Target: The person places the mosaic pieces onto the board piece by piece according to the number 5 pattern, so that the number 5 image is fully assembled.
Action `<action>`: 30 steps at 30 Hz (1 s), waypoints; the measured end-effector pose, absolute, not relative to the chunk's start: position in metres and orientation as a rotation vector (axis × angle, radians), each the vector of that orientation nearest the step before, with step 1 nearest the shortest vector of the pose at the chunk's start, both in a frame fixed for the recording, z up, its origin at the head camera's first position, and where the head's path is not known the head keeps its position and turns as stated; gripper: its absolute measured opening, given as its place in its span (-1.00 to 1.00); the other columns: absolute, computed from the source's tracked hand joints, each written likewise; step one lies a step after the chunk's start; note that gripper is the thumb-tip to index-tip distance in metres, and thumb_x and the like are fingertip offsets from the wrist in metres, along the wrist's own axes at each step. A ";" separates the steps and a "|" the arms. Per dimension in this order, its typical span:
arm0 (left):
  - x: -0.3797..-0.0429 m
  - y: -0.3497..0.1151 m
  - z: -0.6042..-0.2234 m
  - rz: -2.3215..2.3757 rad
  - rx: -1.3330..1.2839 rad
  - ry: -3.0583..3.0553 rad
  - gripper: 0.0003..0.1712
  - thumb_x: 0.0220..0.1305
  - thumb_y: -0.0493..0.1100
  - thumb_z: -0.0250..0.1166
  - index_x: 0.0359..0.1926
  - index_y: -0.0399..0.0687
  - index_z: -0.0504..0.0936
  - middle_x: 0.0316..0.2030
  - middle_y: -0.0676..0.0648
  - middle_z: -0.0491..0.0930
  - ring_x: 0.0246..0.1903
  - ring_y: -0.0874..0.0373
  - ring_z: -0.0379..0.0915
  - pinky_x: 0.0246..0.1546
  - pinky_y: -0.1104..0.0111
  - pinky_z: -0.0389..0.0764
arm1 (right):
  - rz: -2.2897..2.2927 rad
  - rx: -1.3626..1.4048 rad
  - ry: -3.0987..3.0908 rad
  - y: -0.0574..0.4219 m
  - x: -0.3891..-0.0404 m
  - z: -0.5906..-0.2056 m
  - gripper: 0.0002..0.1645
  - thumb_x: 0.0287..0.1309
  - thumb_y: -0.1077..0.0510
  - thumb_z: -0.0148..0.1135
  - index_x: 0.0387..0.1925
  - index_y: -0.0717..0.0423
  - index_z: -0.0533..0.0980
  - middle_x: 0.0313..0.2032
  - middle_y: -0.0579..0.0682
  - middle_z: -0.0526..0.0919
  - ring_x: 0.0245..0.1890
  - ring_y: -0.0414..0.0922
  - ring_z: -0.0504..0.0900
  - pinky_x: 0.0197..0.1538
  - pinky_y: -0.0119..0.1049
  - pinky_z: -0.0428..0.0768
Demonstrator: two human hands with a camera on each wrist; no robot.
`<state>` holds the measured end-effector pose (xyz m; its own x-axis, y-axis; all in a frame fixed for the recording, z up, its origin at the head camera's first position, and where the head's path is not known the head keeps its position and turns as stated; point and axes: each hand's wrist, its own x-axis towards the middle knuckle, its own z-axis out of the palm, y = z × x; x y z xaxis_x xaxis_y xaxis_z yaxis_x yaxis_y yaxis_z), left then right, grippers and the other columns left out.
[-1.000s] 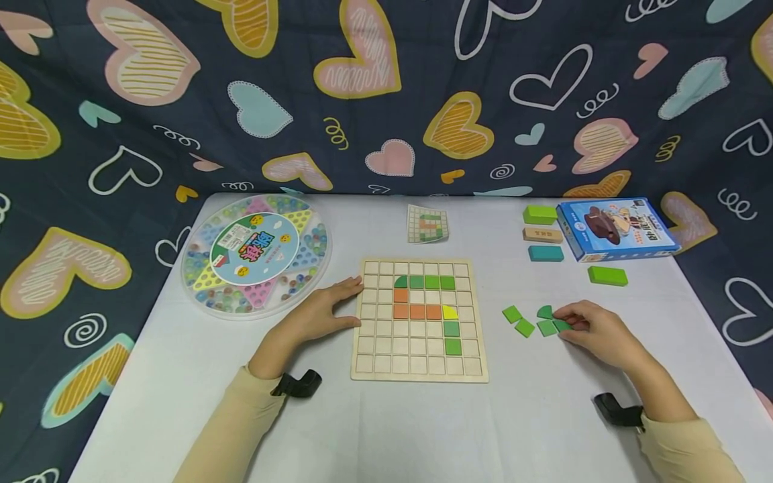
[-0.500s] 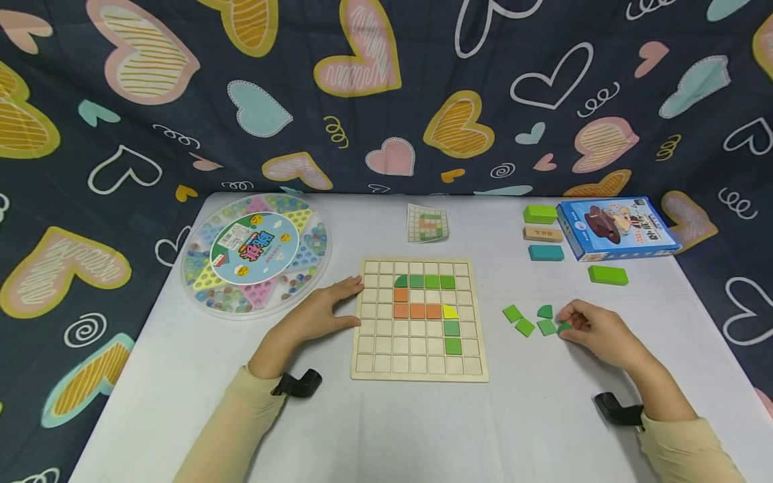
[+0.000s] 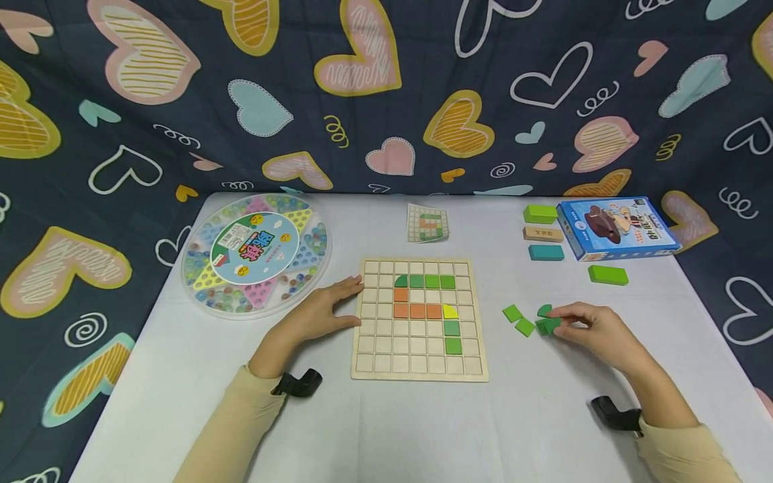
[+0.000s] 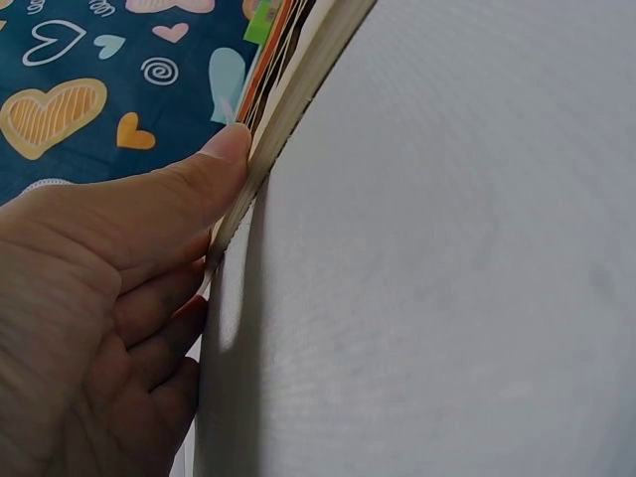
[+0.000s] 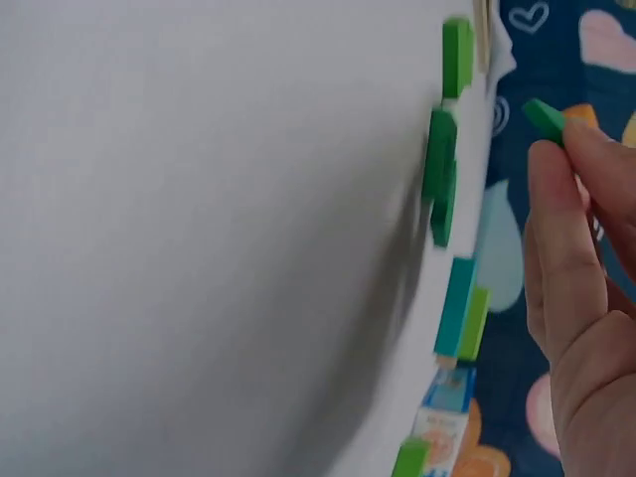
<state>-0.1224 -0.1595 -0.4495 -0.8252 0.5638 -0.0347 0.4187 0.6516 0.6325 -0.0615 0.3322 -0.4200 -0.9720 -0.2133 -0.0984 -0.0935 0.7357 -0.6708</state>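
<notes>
My left hand (image 3: 314, 312) rests against the left edge of a wooden grid board (image 3: 374, 365), its thumb and fingers reaching out to the rim. In the left wrist view, the thumb touches the board's edge. Green, orange (image 3: 417, 311) and yellow (image 3: 449, 312) tiles sit in some of the board's cells. To the right of the board, my right hand (image 3: 594, 332) pinches a small dark green tile (image 5: 543, 119) between thumb and fingertips, lifted off the table. Beneath it lie a green rounded tile (image 3: 545, 310) and another green tile, partly hidden. Two light green square tiles (image 3: 512, 313) lie just left.
A small pattern card (image 3: 427, 223) lies behind the board. A round marble-game disc (image 3: 256, 308) is at the left. At the back right lie a blue box (image 3: 628, 228), green blocks (image 3: 608, 276), a teal block (image 3: 546, 253) and a wooden block (image 3: 542, 234).
My right hand has picked up the dark green tile and shifted slightly left with it, over the other green tiles. The left hand and the board have stayed put.
</notes>
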 end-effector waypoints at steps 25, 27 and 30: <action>-0.122 -0.158 -0.447 0.917 0.813 2.644 -0.19 0.09 0.01 0.41 0.31 -0.22 0.36 0.38 -0.11 0.21 0.39 -0.02 0.09 0.38 0.11 0.19 | -1.302 -0.649 2.439 0.235 -0.057 -0.427 -0.73 -0.01 0.13 0.42 -0.21 0.04 0.63 -0.36 -0.11 0.61 -0.37 -0.33 0.53 -0.29 -0.47 0.63; -0.122 -0.158 -0.447 0.922 0.808 2.642 -0.19 0.08 0.00 0.41 0.30 -0.23 0.36 0.38 -0.11 0.22 0.39 -0.02 0.09 0.38 0.12 0.20 | -1.249 -0.723 2.443 0.229 -0.058 -0.430 -0.74 -0.01 0.11 0.42 -0.21 0.00 0.62 -0.37 -0.16 0.62 -0.38 -0.34 0.53 -0.30 -0.47 0.61; -0.122 -0.158 -0.447 0.915 0.803 2.646 -0.20 0.09 0.00 0.41 0.30 -0.23 0.37 0.38 -0.12 0.22 0.39 -0.03 0.09 0.38 0.11 0.21 | -1.175 -0.814 2.444 0.219 -0.060 -0.433 -0.76 0.01 0.09 0.41 -0.22 -0.06 0.62 -0.38 -0.24 0.61 -0.40 -0.36 0.52 -0.33 -0.47 0.58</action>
